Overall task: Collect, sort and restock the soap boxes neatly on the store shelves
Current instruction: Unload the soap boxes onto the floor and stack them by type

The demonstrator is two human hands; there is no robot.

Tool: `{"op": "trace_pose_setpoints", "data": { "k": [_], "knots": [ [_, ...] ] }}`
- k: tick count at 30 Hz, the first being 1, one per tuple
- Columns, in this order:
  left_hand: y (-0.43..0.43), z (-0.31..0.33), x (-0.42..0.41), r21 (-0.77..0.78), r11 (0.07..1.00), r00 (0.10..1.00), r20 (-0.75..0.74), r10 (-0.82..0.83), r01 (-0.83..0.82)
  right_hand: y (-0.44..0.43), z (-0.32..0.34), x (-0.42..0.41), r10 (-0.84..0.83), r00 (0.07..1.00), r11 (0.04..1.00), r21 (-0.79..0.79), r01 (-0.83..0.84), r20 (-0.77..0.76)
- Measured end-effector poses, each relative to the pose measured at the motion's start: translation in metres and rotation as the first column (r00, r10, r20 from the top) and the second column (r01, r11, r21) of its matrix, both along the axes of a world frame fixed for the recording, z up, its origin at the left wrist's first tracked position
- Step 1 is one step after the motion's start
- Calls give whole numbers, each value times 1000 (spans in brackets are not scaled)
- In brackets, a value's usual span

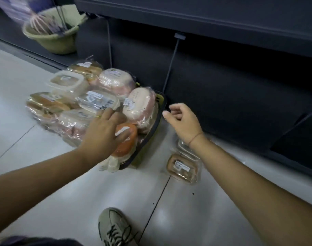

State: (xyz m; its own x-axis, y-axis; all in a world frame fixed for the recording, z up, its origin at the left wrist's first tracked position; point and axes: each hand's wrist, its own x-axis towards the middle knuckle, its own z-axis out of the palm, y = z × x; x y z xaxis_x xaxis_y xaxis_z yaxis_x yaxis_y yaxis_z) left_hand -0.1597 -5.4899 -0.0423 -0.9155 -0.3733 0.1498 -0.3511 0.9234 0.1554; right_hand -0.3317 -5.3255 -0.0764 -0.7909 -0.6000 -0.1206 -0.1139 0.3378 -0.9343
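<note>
A dark basket (151, 134) on the floor is heaped with several plastic-wrapped soap boxes (116, 80) in beige, pink and brown. My left hand (105, 132) lies with spread fingers on top of the pile, its thumb touching an orange soap box (128, 139) at the near edge. Just right of the basket rim, my right hand (183, 121) hovers in the air with loosely curled fingers, holding nothing. A clear-packed brown soap box (182, 168) lies on the floor under my right forearm.
The dark shelf unit (222, 77) runs along the back and right, its lower shelf in shadow. A green woven basket (54, 38) with whisks stands at the back left. My shoe (116, 228) is on the pale tiled floor (18, 121).
</note>
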Motion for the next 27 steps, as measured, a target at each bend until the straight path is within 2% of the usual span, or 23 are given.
{"op": "trace_pose_setpoints", "data": {
  "k": [1,3,5,7,9,11,13,16,18,21,23,27],
  "knots": [
    [-11,-5,9,-3,997,993,88,79,-79,-21,5,1,44,999,999,17,-44,-24],
    [-21,-17,23,-76,994,954,282,102,-83,-58,6,0,107,993,990,101,-101,-58],
    [-19,-22,26,-160,987,923,378,74,-14,-87,2,-1,125,990,968,229,-106,-69],
    [-18,-23,21,-198,980,877,469,107,-13,-107,-3,1,104,991,918,392,-64,-81],
    [-17,-22,15,-167,984,811,565,153,-69,-121,-7,8,92,987,841,541,-8,-129],
    [-12,-22,10,-135,983,790,586,182,-127,-129,-10,16,60,984,803,593,51,-165],
    [-8,-22,6,-19,974,798,570,196,-226,-131,-13,19,-16,985,830,547,110,-173],
    [-13,-23,2,219,885,798,556,232,-410,-125,-11,17,-136,987,910,382,161,-91],
    [-18,-22,1,224,871,776,583,240,-437,-119,-6,14,-216,975,948,251,195,59],
    [-17,-16,-4,200,854,726,637,258,-480,-98,-1,6,-307,876,952,107,288,373],
    [-14,-12,-7,244,825,719,648,252,-509,-73,2,-1,-287,800,948,37,315,527],
    [-13,-9,-10,465,709,797,560,227,-529,-3,13,0,-177,725,946,-89,312,665]
  ]
}}
